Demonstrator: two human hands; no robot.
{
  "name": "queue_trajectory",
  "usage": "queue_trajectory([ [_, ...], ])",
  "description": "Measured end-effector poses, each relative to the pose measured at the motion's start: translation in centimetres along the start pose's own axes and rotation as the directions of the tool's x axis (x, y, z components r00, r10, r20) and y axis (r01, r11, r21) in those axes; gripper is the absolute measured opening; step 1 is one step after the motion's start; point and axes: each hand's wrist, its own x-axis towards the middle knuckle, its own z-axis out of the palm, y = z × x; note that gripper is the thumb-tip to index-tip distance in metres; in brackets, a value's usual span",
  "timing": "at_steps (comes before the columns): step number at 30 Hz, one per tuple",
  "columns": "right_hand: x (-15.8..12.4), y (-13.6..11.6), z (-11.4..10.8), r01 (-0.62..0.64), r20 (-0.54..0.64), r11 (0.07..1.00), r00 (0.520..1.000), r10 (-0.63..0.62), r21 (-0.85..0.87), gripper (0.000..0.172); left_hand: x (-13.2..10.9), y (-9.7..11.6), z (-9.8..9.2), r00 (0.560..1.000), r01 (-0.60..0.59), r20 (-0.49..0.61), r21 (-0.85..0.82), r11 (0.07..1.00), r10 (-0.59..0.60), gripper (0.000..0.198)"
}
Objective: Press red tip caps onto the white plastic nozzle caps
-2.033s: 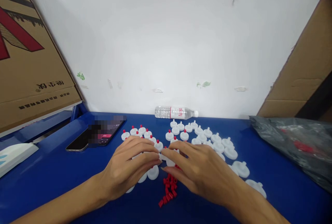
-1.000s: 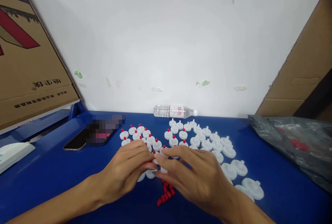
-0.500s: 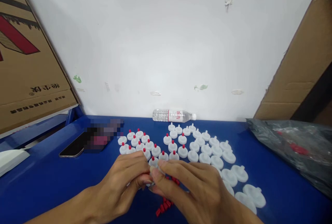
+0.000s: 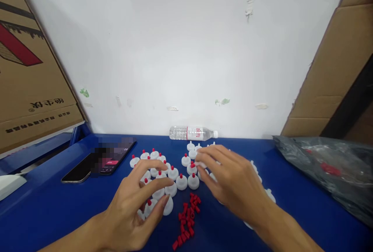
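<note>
My left hand is open over a cluster of round white caps, many with red tips. Its thumb and fingers curve apart, the thumb close to a white cap whose top is hidden. Over the right-hand caps, my right hand has its thumb and fingers drawn together. A small white cap shows at those fingertips, mostly covered, with red beside it that overlaps a standing cap's red tip. Loose red tip pieces lie in a heap between my hands.
A clear plastic bottle lies along the white wall. Two phones, one dark phone partly blurred, rest at left near a white object. A grey plastic bag with red pieces lies right. Cardboard stands on both sides.
My hands were together at the front of the caps and have separated. My left hand has opened and shifted slightly left; my right hand has moved up and right, uncovering the red heap.
</note>
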Motion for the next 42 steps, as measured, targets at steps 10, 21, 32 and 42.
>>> queue_trajectory([
  [10, -0.4, 2.9, 0.3, -0.216, 0.086, 0.965, 0.969, 0.230, -0.146, 0.008, -0.3, 0.7, 0.2, 1.000, 0.016, 0.006, -0.024, 1.000, -0.015, 0.039],
  [21, -0.3, 2.4, 0.1, -0.251, 0.210, 0.968, 0.945, 0.250, -0.022, 0.009, -0.1, 0.1, 0.6, 0.935, -0.003, 0.353, -0.058, 0.998, 0.023, 0.027],
  [32, 0.2, 0.2, -0.7, -0.133, 0.383, 0.973, 0.922, 0.052, 0.189, 0.016, -0.2, 0.0, 0.6, 0.931, 0.009, 0.365, -0.045, 0.999, 0.008, 0.030],
  [42, -0.1, 0.4, -1.2, -0.219, 0.610, 0.975, 0.779, 0.148, 0.043, 0.014, 0.0, 0.2, 0.6, 0.908, 0.007, 0.419, -0.035, 0.999, 0.009, 0.027],
])
